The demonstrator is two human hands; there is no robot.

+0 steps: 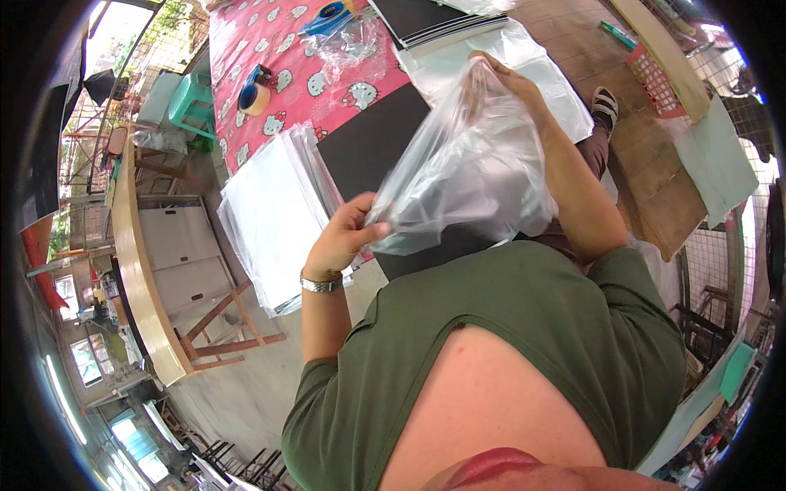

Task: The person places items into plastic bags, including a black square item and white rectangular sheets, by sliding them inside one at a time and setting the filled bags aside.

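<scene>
A clear plastic bag (483,164) hangs crumpled between my two hands, above a black board (372,131). My left hand (358,227), with a metal watch at its wrist, pinches the bag's lower left edge between thumb and fingers. Farther off, my right hand (509,80) grips the gathered upper end; the film partly covers its fingers. A stack of white sheets in clear film (274,209) lies left of the board, beside my left wrist. Beneath and beyond my right hand spreads a pile of clear plastic bags (544,78).
A pink cartoon-print cloth (246,49) covers the table. On it are a tape dispenser (255,92), a blue tape dispenser (329,18) and crumpled film (352,53). A green stool (193,105) stands left; a red-and-white basket (655,80) is at the right.
</scene>
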